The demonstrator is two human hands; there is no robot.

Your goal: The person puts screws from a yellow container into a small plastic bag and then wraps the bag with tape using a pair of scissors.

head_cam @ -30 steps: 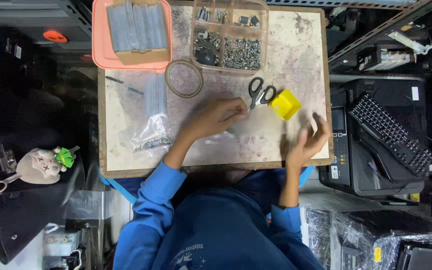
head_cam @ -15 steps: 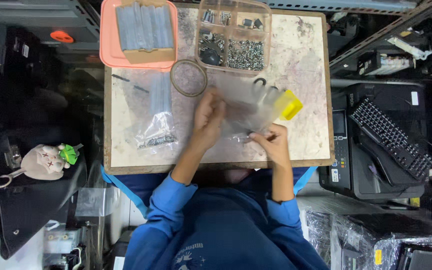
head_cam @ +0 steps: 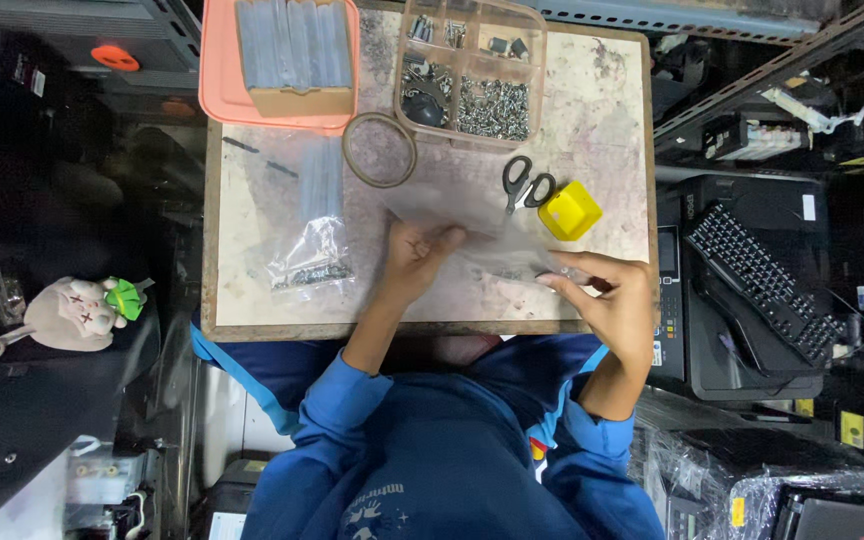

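A clear plastic bag (head_cam: 487,235) is held just above the bench (head_cam: 612,150) between 2 hands. The left hand (head_cam: 417,262) has its grip closed on the bag's left edge, thumb on top; the right hand (head_cam: 607,295) pinches the bag's right end between thumb and fingertips. The bag hangs nearly flat, close to the black-handled scissors (head_cam: 524,183) and the small yellow box (head_cam: 569,210), both of which lie just beyond it.

Further off, a compartmented clear box of screws and small metal parts (head_cam: 472,70) is set at the bench's far edge, with a pink tray of stacked clear bags (head_cam: 277,60) to its left and a ring of tape (head_cam: 379,150) in front. A filled bag of small parts (head_cam: 310,255) lies to the left (its contents are too small to identify).

For the bag to be handled well, the 2 pinches should probably be kept near the mouth, so that the thin film is spread taut and its 2 layers can be parted. A light pull is judged enough; thin film creases or slips when gripped unevenly.
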